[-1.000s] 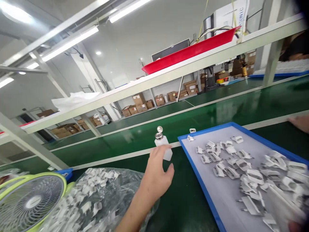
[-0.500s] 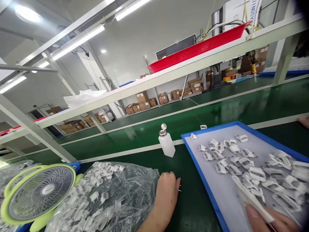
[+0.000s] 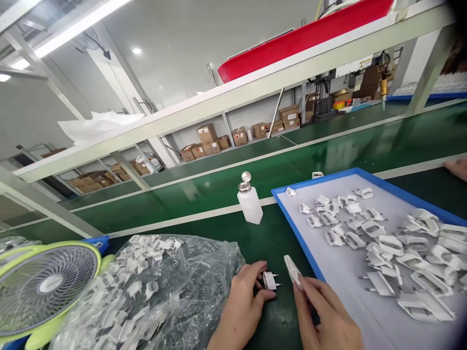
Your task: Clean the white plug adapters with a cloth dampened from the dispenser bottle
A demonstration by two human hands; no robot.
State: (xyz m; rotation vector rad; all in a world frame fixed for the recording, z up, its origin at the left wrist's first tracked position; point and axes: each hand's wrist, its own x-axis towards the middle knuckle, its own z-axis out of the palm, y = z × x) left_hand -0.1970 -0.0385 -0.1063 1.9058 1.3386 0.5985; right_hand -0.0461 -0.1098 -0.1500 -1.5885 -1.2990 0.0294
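While left fingers (image 3: pixel 258 267) clasp a white plug (image 3: pixel 269 281), right fingers (image 3: pixel 314 289) pinch a white strip (image 3: pixel 292 270).

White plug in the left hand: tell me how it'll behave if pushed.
The white plug is probably stiff: its shell shows no bend in the left hand. It is likely light, being small next to that hand. Its boxy body and two protruding pins should make it slide or pivot rather than roll.

The bottle (image 3: pixel 251 206) stood on my counter (image 3: pixel 279 321), the tray (image 3: pixel 332 262) to its right, the bag (image 3: pixel 204 267) left and nearer, the fan (image 3: pixel 50 283) farther left, the plug (image 3: pixel 270 281) in my left hand (image 3: pixel 242 301) before it.
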